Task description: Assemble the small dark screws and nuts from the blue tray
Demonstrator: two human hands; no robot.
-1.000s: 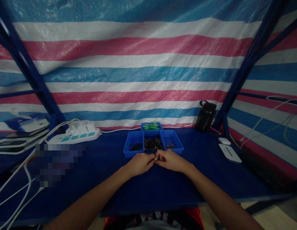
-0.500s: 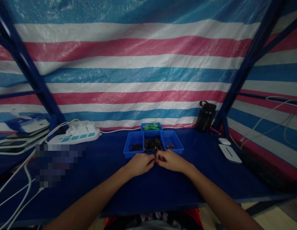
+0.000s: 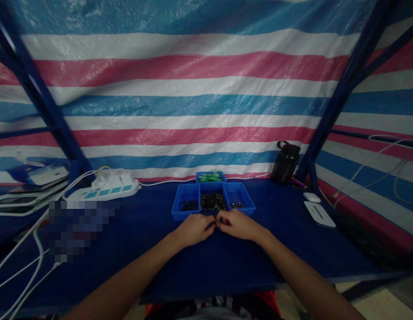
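Observation:
My left hand (image 3: 195, 229) and my right hand (image 3: 238, 223) meet fingertip to fingertip just in front of the blue bins. Both are closed in a pinch around something tiny between them, too small to make out. Behind my left hand, the left blue bin (image 3: 175, 200) holds some small black parts (image 3: 189, 205). The middle bin contains a heap of small dark, shiny pieces (image 3: 212, 200). In the right blue bin (image 3: 239, 191) lie a few small metallic pieces (image 3: 237, 205), near my right hand.
A small blue bin (image 3: 198, 180) with green packets (image 3: 209, 177) stands behind the others. A white power strip (image 3: 116, 191) with cables is at left, near stacked devices (image 3: 21, 200). On the right are a black bottle (image 3: 286, 162) and a white flat device (image 3: 319, 214).
Almost nothing differs. My hands stay pinched together in the same place, with only a very slight shift of the whole view.

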